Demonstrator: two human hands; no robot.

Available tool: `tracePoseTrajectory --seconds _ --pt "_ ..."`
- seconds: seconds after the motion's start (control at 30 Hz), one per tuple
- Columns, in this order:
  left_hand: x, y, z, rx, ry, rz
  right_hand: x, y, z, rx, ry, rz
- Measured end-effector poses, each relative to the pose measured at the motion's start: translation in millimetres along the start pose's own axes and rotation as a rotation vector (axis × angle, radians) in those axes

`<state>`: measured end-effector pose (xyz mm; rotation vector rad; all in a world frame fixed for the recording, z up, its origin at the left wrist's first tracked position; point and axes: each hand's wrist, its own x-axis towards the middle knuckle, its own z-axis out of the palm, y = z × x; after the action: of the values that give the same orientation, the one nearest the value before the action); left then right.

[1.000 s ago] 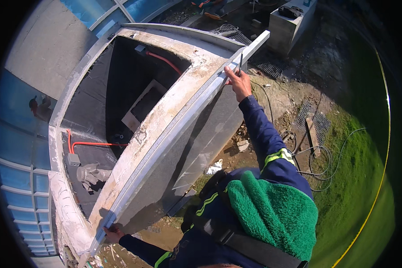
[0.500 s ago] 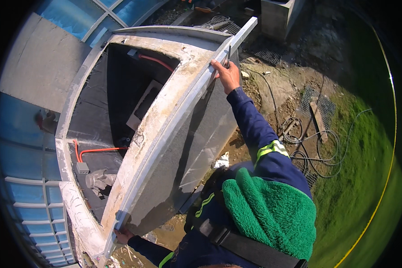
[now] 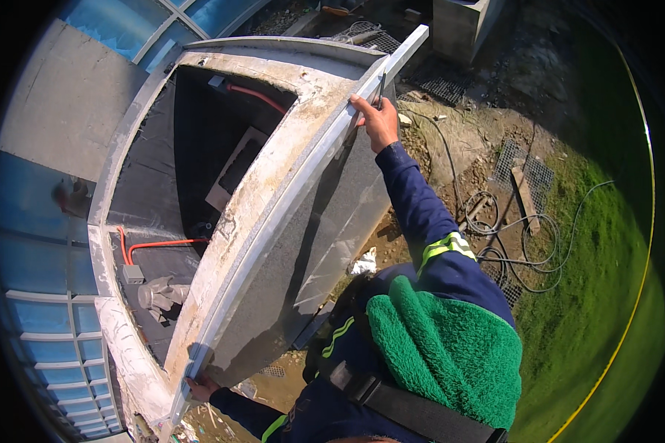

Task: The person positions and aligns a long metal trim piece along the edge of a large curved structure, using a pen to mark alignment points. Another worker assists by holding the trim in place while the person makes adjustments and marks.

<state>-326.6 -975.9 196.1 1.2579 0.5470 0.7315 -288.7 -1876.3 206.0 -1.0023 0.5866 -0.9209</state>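
A long, pale metal straightedge bar (image 3: 410, 50) runs along the top edge of a concrete box wall (image 3: 273, 166), its far end sticking out past the corner. My right hand (image 3: 377, 123) grips the bar near that far end, thumb on top. A thin dark stick, perhaps a pencil, stands up by its fingers. At the near end, my left hand (image 3: 202, 387) holds the bar from the side, with its fingers partly hidden beneath. A dark grey slab face (image 3: 303, 244) drops away below the bar.
Inside the box are an orange conduit (image 3: 166, 244), a grey junction box (image 3: 133, 274) and crumpled grey gloves (image 3: 162, 295). Blue glazed panels (image 3: 41, 266) lie left. To the right are a coiled cable (image 3: 510, 255), a wooden plank (image 3: 526, 199), and grass (image 3: 591, 317).
The view has shifted slightly. Both hands stay in place on the bar, and the bar keeps its position along the wall.
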Motion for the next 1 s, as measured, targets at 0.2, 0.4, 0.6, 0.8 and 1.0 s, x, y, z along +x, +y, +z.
tracePoseTrajectory --seconds 0.2,0.4,0.6,0.8,1.0 --pt "10 -2 -6 0.015 -0.004 -0.014 -4 -5 -1 -0.011 0.006 0.006" --pt "11 -4 -9 0.11 -0.08 0.061 -2 -3 0 -0.013 0.007 0.013" --pt "15 -2 -10 0.135 -0.098 0.017 0 -2 0 -0.003 -0.006 0.0" --pt "17 0 -10 0.37 -0.154 0.119 4 3 -1 -0.025 0.001 0.028" --pt "7 1 -4 0.002 -0.052 -0.044 7 7 -1 -0.032 0.01 -0.005"
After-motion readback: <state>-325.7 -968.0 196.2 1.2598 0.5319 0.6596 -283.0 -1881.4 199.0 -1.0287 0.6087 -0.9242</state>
